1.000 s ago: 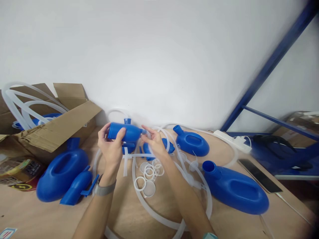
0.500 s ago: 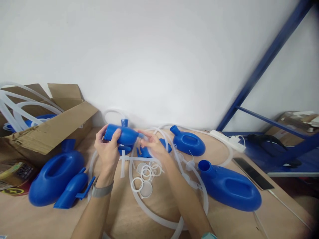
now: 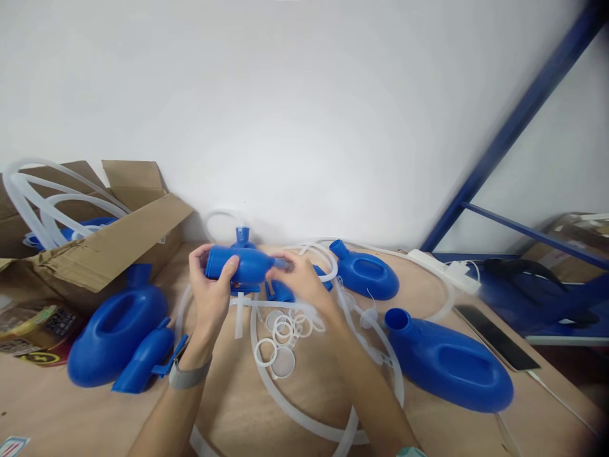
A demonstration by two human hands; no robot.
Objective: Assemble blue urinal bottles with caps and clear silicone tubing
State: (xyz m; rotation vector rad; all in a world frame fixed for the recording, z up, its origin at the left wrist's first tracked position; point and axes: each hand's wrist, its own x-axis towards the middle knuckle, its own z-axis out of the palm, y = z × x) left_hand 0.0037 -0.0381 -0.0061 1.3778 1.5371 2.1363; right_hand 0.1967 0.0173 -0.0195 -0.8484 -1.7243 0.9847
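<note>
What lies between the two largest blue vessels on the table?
Head view: a smaller blue part, white rings and a loop of whitish tube lie there, under the person's forearms.

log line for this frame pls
left hand: grips blue funnel | right hand: pinches its narrow tip | table: white rings, blue bottles

Bright, even indoor light, soft faint shadows on the worktop [image 3: 295, 406], no harsh glare, wide-angle bending at the edges, slight motion blur, dark vignette at the bottom right corner
</note>
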